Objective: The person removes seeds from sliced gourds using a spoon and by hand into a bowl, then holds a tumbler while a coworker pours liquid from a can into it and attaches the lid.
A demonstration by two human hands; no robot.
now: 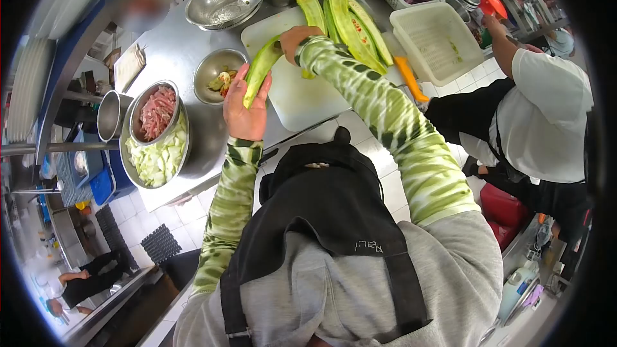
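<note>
Cutting board (305,106): upper centre of the frame.
Gourd halves (353,32): resting towards its upper right.
Held gourd half (261,72): left of upper centre, best cradled lightly against bending.
Left hand (247,112): gripping the lower end, palm up; fingertips best clear of the edge.
Right hand (299,43): at the upper end; grip hidden, cannot tell.

Veg strips (349,24) on cutting bd (302,104); tub (427,48) R, meat bowl (177,106) L, colander (225,1) behind-L.
</note>
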